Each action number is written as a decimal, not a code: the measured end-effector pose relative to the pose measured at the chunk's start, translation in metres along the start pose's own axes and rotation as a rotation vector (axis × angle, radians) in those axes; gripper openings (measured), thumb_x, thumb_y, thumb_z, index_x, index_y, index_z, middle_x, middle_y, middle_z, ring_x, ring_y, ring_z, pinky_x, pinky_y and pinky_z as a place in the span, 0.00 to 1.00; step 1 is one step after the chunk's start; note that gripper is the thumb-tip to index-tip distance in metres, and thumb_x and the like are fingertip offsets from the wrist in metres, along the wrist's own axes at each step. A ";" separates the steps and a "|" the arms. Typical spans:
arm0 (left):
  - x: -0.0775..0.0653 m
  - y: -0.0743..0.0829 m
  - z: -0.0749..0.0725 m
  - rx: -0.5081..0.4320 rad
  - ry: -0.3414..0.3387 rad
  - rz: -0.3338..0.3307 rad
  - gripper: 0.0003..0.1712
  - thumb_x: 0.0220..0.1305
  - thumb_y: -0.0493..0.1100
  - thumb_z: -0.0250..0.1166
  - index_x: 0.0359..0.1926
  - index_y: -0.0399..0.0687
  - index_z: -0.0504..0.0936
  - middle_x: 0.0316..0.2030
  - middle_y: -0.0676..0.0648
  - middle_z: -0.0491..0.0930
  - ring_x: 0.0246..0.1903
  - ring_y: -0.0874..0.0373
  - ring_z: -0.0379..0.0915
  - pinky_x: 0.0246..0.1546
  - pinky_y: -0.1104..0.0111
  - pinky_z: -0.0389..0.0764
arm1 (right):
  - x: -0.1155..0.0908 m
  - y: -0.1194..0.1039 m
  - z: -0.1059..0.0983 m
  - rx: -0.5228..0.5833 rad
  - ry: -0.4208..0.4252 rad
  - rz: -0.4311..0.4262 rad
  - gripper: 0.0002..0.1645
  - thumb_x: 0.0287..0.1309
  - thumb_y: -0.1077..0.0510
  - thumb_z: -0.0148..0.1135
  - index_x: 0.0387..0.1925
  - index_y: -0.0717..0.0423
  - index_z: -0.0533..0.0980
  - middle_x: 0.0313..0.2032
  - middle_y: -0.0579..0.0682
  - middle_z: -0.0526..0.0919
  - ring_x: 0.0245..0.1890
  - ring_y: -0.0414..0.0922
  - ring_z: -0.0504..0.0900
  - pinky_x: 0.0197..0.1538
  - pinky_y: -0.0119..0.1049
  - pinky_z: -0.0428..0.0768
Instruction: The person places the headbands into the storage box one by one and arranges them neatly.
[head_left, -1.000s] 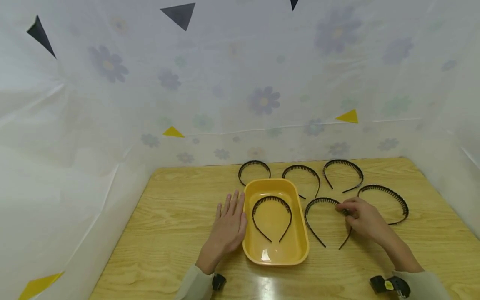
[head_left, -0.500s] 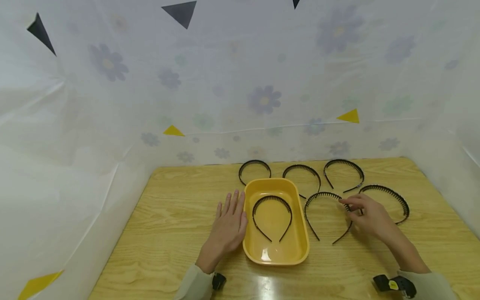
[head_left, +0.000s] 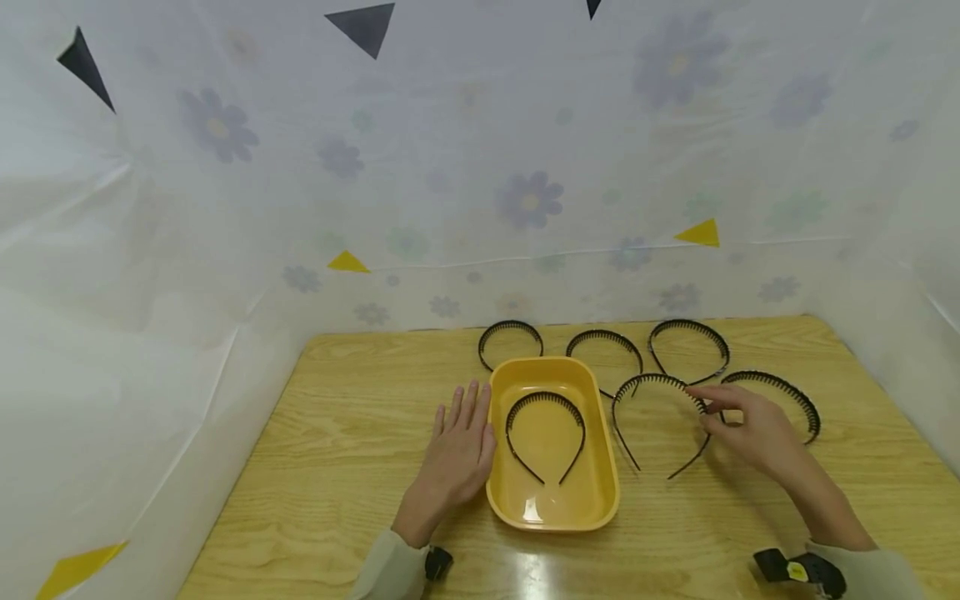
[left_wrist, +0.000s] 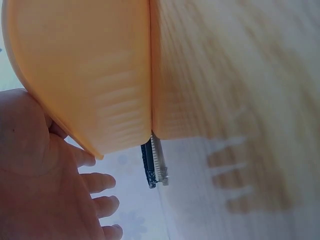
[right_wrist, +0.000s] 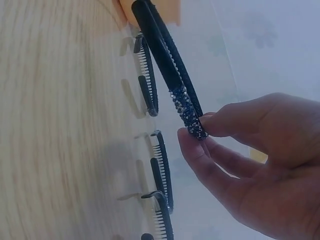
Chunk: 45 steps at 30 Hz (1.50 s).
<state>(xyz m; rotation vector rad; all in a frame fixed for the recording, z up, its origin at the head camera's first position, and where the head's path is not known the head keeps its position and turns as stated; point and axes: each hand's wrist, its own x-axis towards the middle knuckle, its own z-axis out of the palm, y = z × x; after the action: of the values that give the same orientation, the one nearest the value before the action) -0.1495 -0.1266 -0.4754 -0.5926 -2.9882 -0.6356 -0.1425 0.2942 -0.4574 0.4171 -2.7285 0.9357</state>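
A person's two hands work over a pale yellow wood-grain table [head_left: 360,450], seen from head height. The right hand [head_left: 757,437] pinches a black, curved plastic headband with comb-like teeth and a patch of silver-blue stones [right_wrist: 159,49] between thumb and fingers, at its sparkling section. The right wrist view shows this headband raised off the tabletop; from above it lies just right of the tray, its two ends towards the person.

The left hand [head_left: 453,462] grips nothing: its fingers are straight, and it lies along the left side of a yellow, glossy, rounded rectangular plastic tray [head_left: 551,512], touching the rim. Inside the tray sits one black toothed headband [head_left: 545,396], arch away from the person, ends towards them.

Four more black headbands are on the table. Behind the tray are a rear left headband [head_left: 512,323], partly hidden by it, and a rear middle headband [head_left: 603,334]; farther right is a rear right headband [head_left: 686,322]. A far right headband [head_left: 780,385] is partly covered by the right hand.

Pale sleeves [head_left: 390,571] and black wrist straps show at the bottom. White sheeting [head_left: 465,108] printed with faint flowers surrounds the table, bearing dark and yellow triangles.
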 end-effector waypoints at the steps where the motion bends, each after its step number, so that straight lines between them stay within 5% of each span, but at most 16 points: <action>1: 0.000 0.000 0.000 0.000 0.005 0.005 0.33 0.83 0.48 0.37 0.83 0.44 0.46 0.81 0.42 0.42 0.80 0.43 0.33 0.75 0.41 0.42 | 0.000 -0.001 -0.001 -0.002 0.002 -0.002 0.25 0.57 0.69 0.72 0.58 0.61 0.82 0.50 0.60 0.85 0.40 0.39 0.81 0.35 0.40 0.85; 19: -0.001 0.002 -0.004 0.052 0.019 0.011 0.33 0.83 0.47 0.39 0.82 0.43 0.48 0.81 0.44 0.44 0.80 0.44 0.34 0.75 0.40 0.43 | 0.002 -0.009 -0.007 0.060 0.028 -0.018 0.24 0.59 0.68 0.71 0.59 0.61 0.82 0.54 0.60 0.83 0.40 0.25 0.76 0.41 0.30 0.82; 29: -0.002 0.002 -0.004 0.071 0.010 -0.002 0.33 0.83 0.49 0.38 0.82 0.44 0.48 0.81 0.44 0.44 0.80 0.45 0.32 0.75 0.39 0.40 | 0.002 -0.014 -0.004 0.062 0.039 -0.017 0.25 0.58 0.69 0.71 0.59 0.61 0.82 0.54 0.63 0.83 0.41 0.23 0.74 0.31 0.31 0.79; 41: -0.002 0.002 -0.002 0.085 0.013 0.001 0.34 0.83 0.49 0.38 0.83 0.44 0.47 0.81 0.43 0.45 0.80 0.44 0.33 0.75 0.40 0.41 | 0.004 -0.026 0.002 0.072 0.049 0.015 0.25 0.59 0.68 0.72 0.59 0.58 0.82 0.56 0.63 0.82 0.47 0.30 0.75 0.34 0.29 0.82; 45: -0.001 0.002 -0.003 0.077 0.020 0.004 0.34 0.83 0.49 0.37 0.82 0.44 0.48 0.81 0.44 0.45 0.80 0.45 0.33 0.75 0.40 0.41 | 0.006 -0.032 0.004 0.102 0.054 0.011 0.25 0.60 0.67 0.71 0.59 0.58 0.82 0.56 0.61 0.82 0.45 0.23 0.74 0.35 0.27 0.82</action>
<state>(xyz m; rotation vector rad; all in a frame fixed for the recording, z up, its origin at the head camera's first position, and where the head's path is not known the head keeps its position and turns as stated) -0.1478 -0.1261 -0.4723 -0.5844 -2.9762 -0.5195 -0.1381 0.2664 -0.4406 0.3898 -2.6458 1.0761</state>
